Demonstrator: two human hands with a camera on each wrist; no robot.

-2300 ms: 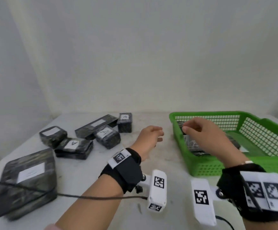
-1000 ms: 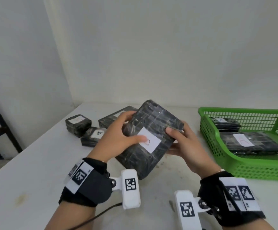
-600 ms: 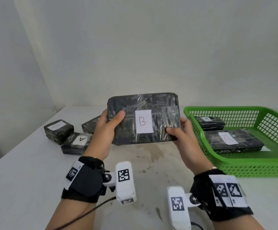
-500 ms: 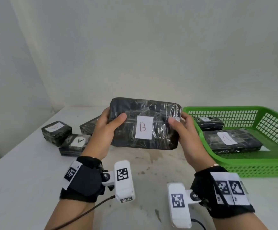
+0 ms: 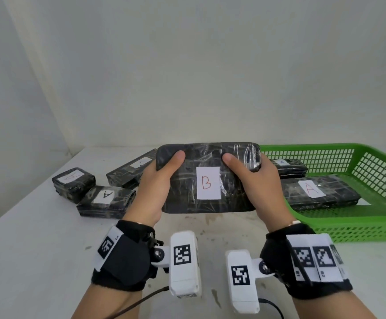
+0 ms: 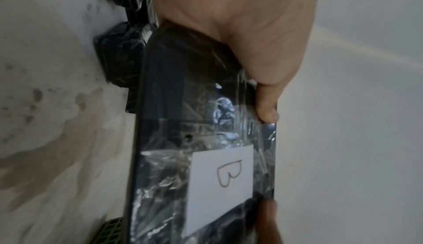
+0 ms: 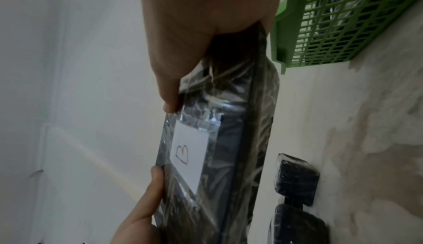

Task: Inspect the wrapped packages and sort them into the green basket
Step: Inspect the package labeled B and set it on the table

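Observation:
Both hands hold a large flat black wrapped package (image 5: 187,199) above the table, its white label with a red "B" (image 5: 208,183) facing me. My left hand (image 5: 157,183) grips its left end, thumb on the front. My right hand (image 5: 256,183) grips its right end the same way. In the left wrist view the package (image 6: 174,139) runs down from the thumb (image 6: 265,106); in the right wrist view the package (image 7: 240,148) shows its "B" label too. The green basket (image 5: 348,229) stands to the right with two black packages labelled "A" (image 5: 311,189) inside.
Three black wrapped packages lie on the white table (image 5: 37,249) at the left: a small block (image 5: 73,181), a flat one labelled "A" (image 5: 105,201) and a long one (image 5: 129,169) behind. A cable (image 5: 127,307) trails near the front edge. A wall stands close behind.
The hands took the large package from the table's left, turned its label towards me, and have since tilted it flatter and lowered it slightly.

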